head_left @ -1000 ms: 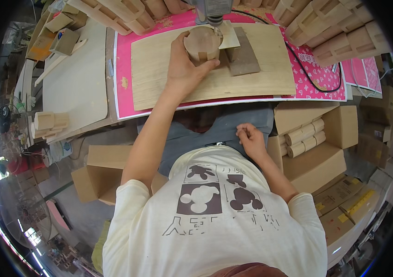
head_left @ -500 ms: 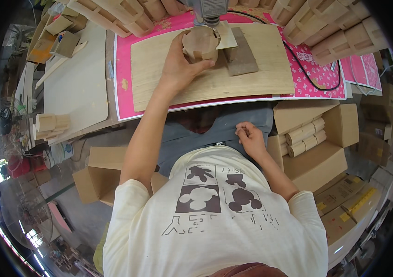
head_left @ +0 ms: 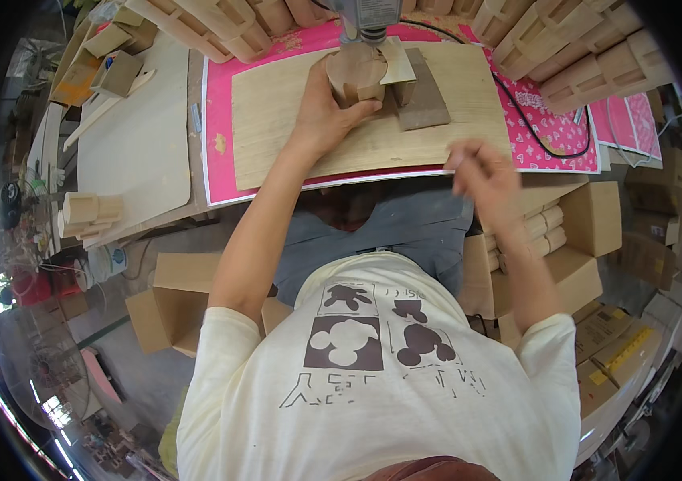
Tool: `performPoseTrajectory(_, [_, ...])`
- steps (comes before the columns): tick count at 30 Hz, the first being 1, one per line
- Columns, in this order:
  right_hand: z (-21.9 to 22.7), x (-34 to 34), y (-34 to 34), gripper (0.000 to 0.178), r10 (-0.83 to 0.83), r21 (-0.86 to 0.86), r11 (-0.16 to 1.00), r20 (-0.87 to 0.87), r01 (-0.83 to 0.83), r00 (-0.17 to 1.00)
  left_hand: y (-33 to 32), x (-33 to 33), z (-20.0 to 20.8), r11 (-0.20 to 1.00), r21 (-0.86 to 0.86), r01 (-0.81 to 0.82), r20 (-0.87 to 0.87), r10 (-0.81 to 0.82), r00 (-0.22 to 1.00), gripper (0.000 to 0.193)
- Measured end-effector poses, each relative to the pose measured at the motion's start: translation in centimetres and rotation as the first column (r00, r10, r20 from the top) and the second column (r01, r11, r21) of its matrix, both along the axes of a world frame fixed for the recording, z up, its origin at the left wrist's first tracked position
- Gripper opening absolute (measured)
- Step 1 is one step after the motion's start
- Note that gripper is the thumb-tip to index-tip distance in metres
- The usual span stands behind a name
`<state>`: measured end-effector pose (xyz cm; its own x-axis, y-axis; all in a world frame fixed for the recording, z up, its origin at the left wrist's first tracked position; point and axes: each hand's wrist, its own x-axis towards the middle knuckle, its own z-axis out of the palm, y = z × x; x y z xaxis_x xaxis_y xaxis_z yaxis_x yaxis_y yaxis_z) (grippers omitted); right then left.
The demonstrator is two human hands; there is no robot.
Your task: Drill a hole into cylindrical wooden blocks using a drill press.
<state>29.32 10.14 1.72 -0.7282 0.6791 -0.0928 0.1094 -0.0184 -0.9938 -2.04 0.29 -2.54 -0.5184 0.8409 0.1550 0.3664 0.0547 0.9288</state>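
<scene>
Pink patterned mat point(head_left: 220, 160): covers the bench top under everything else, edges showing left and right of the board
Pale rectangular plywood board point(head_left: 293, 120): lies flat on the mat and serves as the working surface
Stacked notched wooden pieces point(head_left: 589, 60): piled along the far edge and the right corner of the bench
Open cardboard boxes point(head_left: 581, 232): stand below the bench on the person's right, holding rolled or round wooden parts
Grey upright power tool point(head_left: 363, 16): its head hangs over the board's far edge, right above the workpiece; black cable point(head_left: 533, 128) trails off to the right
Dark brown wooden block point(head_left: 421, 100): rests on the board just right of the workpiece, touching it or nearly so
Small rounded light-brown wooden piece point(head_left: 357, 76): stands on the board under the tool head
Left hand point(head_left: 325, 112): clamped around the near and left side of the rounded piece, fingers curled on it, pressing it to the board
Right hand point(head_left: 481, 172): blurred, raised over the board's near right edge, well apart from the piece; fingers look loosely bunched and I cannot tell whether they pinch anything
Handling: the piece looks stiff, light and smooth-sided, likely to twist under the tool; best gripped low around its curved flanks, clear of the top where the tool meets it
</scene>
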Motion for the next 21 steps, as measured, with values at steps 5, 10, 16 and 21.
performPoseTrajectory(5, [8.6,-10.6,13.5,0.034,-0.162,0.801,0.58,-0.068,0.15,0.985,0.3,0.2,-0.8,0.996,0.089,-0.015,-0.018,0.017,1.0,0.101])
performPoseTrajectory(10, [16.4,-21.7,16.6,0.041,-0.146,0.217,0.95,-0.33,0.225,0.933,0.1,0.2,-0.6,0.996,0.093,0.005,-0.064,0.001,0.998,0.1])
performPoseTrajectory(16, [18.4,-21.1,14.8,0.042,0.087,0.459,0.887,-0.254,0.041,0.963,0.1,0.2,-0.8,0.997,0.072,-0.014,-0.092,0.021,0.996,0.1])
performPoseTrajectory(21, [18.6,-17.9,11.7,0.034,0.001,0.427,0.893,-0.321,0.144,0.947,0.1,0.1,-0.9,0.997,0.071,0.018,-0.143,-0.008,0.99,0.099])
